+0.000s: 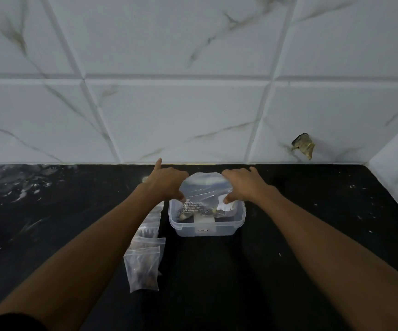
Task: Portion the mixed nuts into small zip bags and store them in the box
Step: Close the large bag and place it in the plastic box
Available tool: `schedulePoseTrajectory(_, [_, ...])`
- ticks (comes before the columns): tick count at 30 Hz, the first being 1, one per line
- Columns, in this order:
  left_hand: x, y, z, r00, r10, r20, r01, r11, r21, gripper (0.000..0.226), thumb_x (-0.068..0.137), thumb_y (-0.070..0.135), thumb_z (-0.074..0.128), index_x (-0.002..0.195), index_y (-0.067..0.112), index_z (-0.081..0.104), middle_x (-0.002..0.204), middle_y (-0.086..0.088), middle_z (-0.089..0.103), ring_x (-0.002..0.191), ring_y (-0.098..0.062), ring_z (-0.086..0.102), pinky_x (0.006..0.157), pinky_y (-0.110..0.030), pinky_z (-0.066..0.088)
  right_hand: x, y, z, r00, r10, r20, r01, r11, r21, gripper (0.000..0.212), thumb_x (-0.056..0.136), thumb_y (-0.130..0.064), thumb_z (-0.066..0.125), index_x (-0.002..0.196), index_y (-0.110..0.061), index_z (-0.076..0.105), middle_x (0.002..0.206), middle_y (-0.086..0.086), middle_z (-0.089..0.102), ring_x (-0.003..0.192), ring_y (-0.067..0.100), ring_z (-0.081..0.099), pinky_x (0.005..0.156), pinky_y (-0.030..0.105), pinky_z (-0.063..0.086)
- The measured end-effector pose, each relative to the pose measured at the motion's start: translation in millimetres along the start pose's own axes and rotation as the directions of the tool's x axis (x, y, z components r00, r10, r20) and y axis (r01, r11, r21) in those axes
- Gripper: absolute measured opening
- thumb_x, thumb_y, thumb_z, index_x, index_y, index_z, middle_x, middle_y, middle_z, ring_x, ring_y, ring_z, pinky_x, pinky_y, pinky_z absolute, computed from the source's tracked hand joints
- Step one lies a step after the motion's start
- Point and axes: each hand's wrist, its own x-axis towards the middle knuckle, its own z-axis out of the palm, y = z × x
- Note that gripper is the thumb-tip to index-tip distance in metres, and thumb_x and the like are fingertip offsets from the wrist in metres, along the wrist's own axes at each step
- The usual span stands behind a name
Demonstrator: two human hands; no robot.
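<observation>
Both hands on a large bag over the box.
Left hand (168, 183) pinches the left edge of the clear bag (204, 191), forefinger straight; right hand (242, 185) grips its right edge; bag's lower end, with nuts, sits inside the plastic box (206, 226) on the black counter (288, 235); filled small zip bags (145, 254) lie in a row just left of the box.
</observation>
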Motion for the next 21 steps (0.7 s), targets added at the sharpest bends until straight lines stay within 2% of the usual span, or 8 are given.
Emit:
schedulePoseTrajectory(2, [3.5,-2.6,3.6,1.000,0.006,-0.002,-0.006,1.000,-0.024,0.056,0.085,0.048,0.070,0.131,0.023,0.052,0.128,0.003,0.065,0.128,-0.021,0.054,0.120,-0.058,0.010,3.6,2.1,-0.5,1.000,-0.002,0.024,0.003,1.000,-0.004,0.048,0.077,-0.045,0.076,0.111,-0.023,0.050,0.110,-0.001,0.063,0.095,0.020,0.057,0.094,0.041,0.040])
schedulePoseTrajectory(4, [5.4,-4.2,6.4,0.999,0.011,-0.032,-0.013,0.998,-0.054,0.050,0.085,0.045,0.071,0.125,0.022,0.054,0.122,0.001,0.067,0.120,-0.022,0.059,0.116,-0.051,0.025,4.4,0.8,-0.9,0.999,0.008,0.048,-0.008,1.000,0.002,0.047,0.078,-0.041,0.076,0.112,-0.022,0.051,0.107,0.000,0.063,0.091,0.019,0.058,0.086,0.037,0.047])
schedulePoseTrajectory(6, [7.0,-5.0,7.8,0.999,0.013,-0.053,-0.017,0.997,-0.081,0.044,0.085,0.041,0.073,0.120,0.020,0.056,0.116,-0.002,0.069,0.110,-0.024,0.062,0.102,-0.043,0.040,6.9,-2.0,-0.5,0.998,0.013,0.059,-0.011,0.999,-0.035,0.051,0.077,-0.040,0.077,0.117,-0.022,0.051,0.107,0.001,0.063,0.092,0.019,0.060,0.085,0.037,0.051])
schedulePoseTrajectory(8, [8.8,-4.2,8.6,0.998,0.009,-0.058,-0.015,0.993,-0.115,0.042,0.085,0.035,0.074,0.118,0.018,0.056,0.113,-0.005,0.069,0.104,-0.026,0.064,0.091,-0.040,0.048,9.2,-3.1,0.6,0.998,0.016,0.059,-0.011,0.997,-0.081,0.052,0.077,-0.040,0.077,0.118,-0.021,0.051,0.107,0.003,0.063,0.090,0.019,0.060,0.082,0.036,0.052])
schedulePoseTrajectory(11, [11.5,-2.4,11.9,0.998,-0.004,-0.059,-0.006,0.985,-0.172,0.039,0.085,0.029,0.074,0.118,0.017,0.056,0.112,-0.008,0.070,0.102,-0.028,0.065,0.088,-0.041,0.052,10.6,-3.7,1.9,0.998,0.029,0.053,-0.022,0.992,-0.122,0.051,0.078,-0.040,0.076,0.117,-0.020,0.050,0.104,0.004,0.063,0.085,0.019,0.059,0.076,0.033,0.053])
schedulePoseTrajectory(14, [12.9,-1.4,14.3,0.998,-0.018,-0.062,0.004,0.976,-0.219,0.037,0.086,0.025,0.073,0.117,0.016,0.057,0.111,-0.009,0.070,0.101,-0.028,0.065,0.088,-0.041,0.052,13.4,-4.8,4.7,0.999,0.042,0.032,-0.037,0.991,-0.127,0.049,0.079,-0.039,0.077,0.116,-0.019,0.053,0.103,0.004,0.064,0.086,0.020,0.061,0.078,0.035,0.054])
schedulePoseTrajectory(21, [12.2,3.8,11.0,0.999,-0.004,-0.048,-0.008,0.968,-0.249,0.030,0.092,0.019,0.067,0.120,0.012,0.059,0.111,-0.010,0.069,0.102,-0.026,0.065,0.085,-0.031,0.044,20.1,-7.2,10.0,0.995,0.097,0.028,-0.094,0.990,-0.102,0.044,0.081,-0.034,0.076,0.116,-0.016,0.058,0.104,0.006,0.065,0.090,0.021,0.064,0.081,0.034,0.054])
